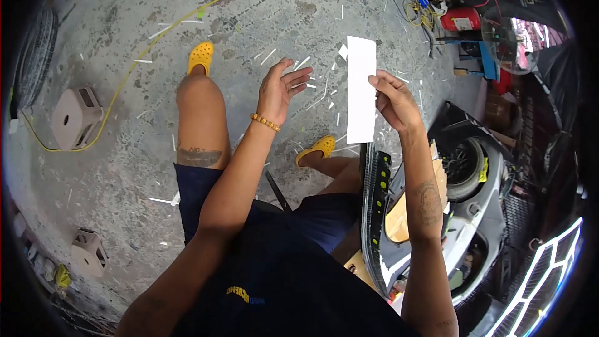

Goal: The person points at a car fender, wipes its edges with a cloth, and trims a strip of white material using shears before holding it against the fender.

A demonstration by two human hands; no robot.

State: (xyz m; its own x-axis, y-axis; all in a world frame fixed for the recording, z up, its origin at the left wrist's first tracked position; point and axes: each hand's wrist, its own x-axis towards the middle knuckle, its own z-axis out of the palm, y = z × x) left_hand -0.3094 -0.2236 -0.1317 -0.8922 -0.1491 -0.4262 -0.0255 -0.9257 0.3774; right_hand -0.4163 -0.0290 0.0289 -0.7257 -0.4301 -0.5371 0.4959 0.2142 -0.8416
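Note:
My right hand [398, 101] pinches the right edge of a white rectangular strip [360, 103], thumb on its near face. The strip hangs upright over the floor, long side running up and down in the head view. My left hand [282, 90], with a beaded bracelet at the wrist, is held out to the left of the strip, fingers apart and nothing in them. Beneath the strip, a long black curved trim piece with yellow-green dots [376, 203] runs down beside my legs.
White scraps [324, 90] litter the concrete floor [249, 19]. A yellow hose [128, 72] curves across the left side. Beige blocks [76, 118] stand there too. To the right are a wheel [465, 168], a car [468, 224] and a red container [460, 19].

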